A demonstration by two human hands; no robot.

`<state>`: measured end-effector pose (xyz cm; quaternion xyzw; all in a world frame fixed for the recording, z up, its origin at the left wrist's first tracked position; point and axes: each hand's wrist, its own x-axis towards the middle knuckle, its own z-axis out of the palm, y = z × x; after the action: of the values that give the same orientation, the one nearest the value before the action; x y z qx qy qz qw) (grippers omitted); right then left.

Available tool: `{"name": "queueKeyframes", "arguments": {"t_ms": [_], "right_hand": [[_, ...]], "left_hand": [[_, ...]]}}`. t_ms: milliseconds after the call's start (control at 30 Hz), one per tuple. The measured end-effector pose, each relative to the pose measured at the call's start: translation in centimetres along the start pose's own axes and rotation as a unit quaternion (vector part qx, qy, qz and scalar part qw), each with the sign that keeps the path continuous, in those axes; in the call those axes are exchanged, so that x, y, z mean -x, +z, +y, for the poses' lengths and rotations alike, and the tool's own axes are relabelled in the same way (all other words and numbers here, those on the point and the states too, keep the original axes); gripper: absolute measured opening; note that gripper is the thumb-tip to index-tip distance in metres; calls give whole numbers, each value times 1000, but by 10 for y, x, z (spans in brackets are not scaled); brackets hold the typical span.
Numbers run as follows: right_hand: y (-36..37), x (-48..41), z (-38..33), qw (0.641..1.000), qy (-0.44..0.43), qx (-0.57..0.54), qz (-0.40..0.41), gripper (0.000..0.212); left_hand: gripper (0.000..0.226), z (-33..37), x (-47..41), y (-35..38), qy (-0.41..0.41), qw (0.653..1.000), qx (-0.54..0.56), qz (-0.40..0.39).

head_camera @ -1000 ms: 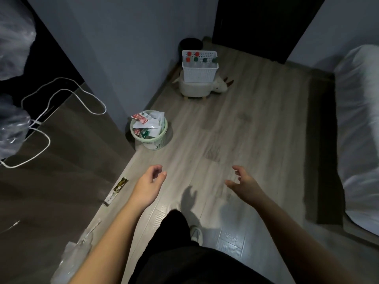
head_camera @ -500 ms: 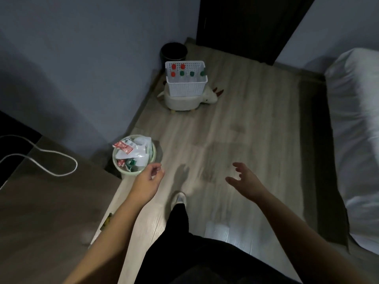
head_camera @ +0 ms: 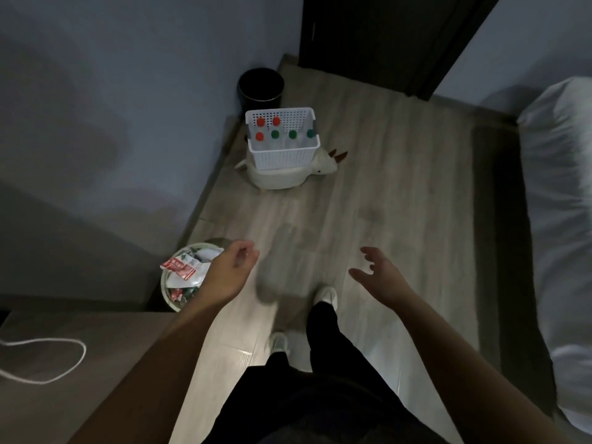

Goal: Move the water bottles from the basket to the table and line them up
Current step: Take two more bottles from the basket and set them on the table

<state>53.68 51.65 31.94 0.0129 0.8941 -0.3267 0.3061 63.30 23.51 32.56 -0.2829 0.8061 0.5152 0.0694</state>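
A white perforated basket (head_camera: pixel 283 158) stands on a cream animal-shaped stool (head_camera: pixel 282 179) by the wall, some way ahead on the floor. Several clear water bottles stand upright in it, showing red caps (head_camera: pixel 260 122) and green caps (head_camera: pixel 292 134). My left hand (head_camera: pixel 232 270) hangs in front of me with loosely curled fingers and holds nothing. My right hand (head_camera: pixel 379 272) is spread with relaxed fingers, also empty. Both hands are well short of the basket. The brown table (head_camera: pixel 80 363) fills the lower left corner.
A light green waste bin (head_camera: pixel 182 280) full of wrappers sits on the floor under my left hand, beside the table. A black bin (head_camera: pixel 260 86) stands in the corner behind the basket. A white cable (head_camera: pixel 48 357) lies on the table. A white bed (head_camera: pixel 563 219) runs along the right.
The view has advanced toward the basket, which now looks larger and nearer. The table has slid to the lower left. Both hands stay raised and empty.
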Motion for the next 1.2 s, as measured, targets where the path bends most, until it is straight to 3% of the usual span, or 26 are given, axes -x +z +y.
{"name": "queueKeyframes", "arguments": {"t_ms": [300,633,800,1200], "right_hand": [[-67,-149,-42,997,-24,26,-62,66],[-112,-286,-126,984,-95,105,-112,66],[-103,-354,-168,981,-104,115,-118,67],[-16,-541,-246,988,-100,67,-101,60]], "left_hand": [[27,53,-103,28,-66,995,30,65],[18,93,-213,29,-80,986,49,138],[23,96,-293,11,-92,986,43,131],[33,50,-527,-12,-77,996,-41,8]]}}
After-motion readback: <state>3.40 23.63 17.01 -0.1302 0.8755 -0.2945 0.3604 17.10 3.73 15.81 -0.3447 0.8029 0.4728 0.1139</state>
